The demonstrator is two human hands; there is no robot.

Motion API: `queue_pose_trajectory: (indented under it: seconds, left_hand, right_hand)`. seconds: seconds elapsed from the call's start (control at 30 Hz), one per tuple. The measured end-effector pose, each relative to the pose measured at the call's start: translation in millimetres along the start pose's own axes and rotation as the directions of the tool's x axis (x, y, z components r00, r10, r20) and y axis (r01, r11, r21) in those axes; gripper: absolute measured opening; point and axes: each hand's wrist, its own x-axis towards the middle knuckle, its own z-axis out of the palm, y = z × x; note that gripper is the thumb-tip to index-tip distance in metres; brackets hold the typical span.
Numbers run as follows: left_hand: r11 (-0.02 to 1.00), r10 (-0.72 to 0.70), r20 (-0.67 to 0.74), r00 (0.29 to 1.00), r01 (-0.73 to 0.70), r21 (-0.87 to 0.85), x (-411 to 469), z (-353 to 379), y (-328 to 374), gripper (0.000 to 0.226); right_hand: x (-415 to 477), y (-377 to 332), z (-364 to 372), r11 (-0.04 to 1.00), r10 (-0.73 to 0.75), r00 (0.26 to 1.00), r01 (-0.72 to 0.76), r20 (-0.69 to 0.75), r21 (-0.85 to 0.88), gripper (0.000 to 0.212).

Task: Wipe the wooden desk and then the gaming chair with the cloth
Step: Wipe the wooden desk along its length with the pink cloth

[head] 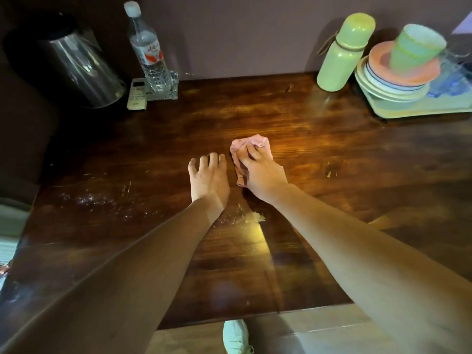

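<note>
1. Dark wooden surface (319,154) against a plain wall. Along its back edge, from the back left corner, stand a steel kettle (76,62), a remote control (136,94) and a water bottle (148,52). At the back right corner are a green flask (342,54) and a tray (408,111) with stacked plates (393,80) and a green cup (413,49) on top.
2. The pink cloth (258,143) lies bunched at the middle of the surface. The right hand (263,175) grips it, fingers bent over the folds and pressing it onto the wood.
3. The left hand (208,178) lies just beside the cloth with fingers spread, holding nothing, and seems to rest on the wood.
4. The step in hand is wiping the surface, and it looks unfinished. White specks (97,200) are scattered toward the left edge, and a pale smear (252,217) lies between the forearms, nearer the front edge.
5. The next move likely calls for dragging the cloth toward the front and left to take up the smear and specks. The pressure should stay flat so the crumbs gather rather than scatter off the edge.
6. The gaming chair is not in view, so its wiping is still to come.
</note>
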Motion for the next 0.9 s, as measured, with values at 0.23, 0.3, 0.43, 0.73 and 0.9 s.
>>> queue_pose_trajectory:
  seconds: [0.23,0.3,0.43,0.73,0.9]
  left_hand:
    - [0.992,0.126,-0.029,0.992,-0.126,0.02,-60.8,-11.2,-6.6,0.045]
    - [0.985,0.174,-0.095,0.98,-0.175,-0.002,-98.6,-4.8,-11.3,0.057]
    - [0.948,0.245,-0.167,0.955,-0.272,-0.167,-183.7,21.2,-18.8,0.066]
    - [0.957,0.068,-0.194,0.979,-0.119,-0.265,-204.4,48.1,-28.7,0.055]
    - [0.956,0.049,-0.21,0.976,-0.107,-0.273,-206.4,49.5,-29.0,0.05]
  right_hand:
    - [-111.3,-38.2,8.1,0.996,-0.037,0.998,0.04,0.049,-0.076,0.082]
    - [-160.7,-52.4,6.4,1.0,0.018,0.999,-0.017,0.032,-0.011,0.09]
    - [-217.1,-67.0,6.0,0.999,-0.036,0.999,0.036,0.018,-0.019,0.09]
    - [-103.3,-31.5,5.2,0.998,-0.061,0.995,0.059,0.079,0.016,0.069]
    - [-156.5,-47.5,10.1,1.0,-0.007,0.999,0.007,0.035,-0.007,0.078]
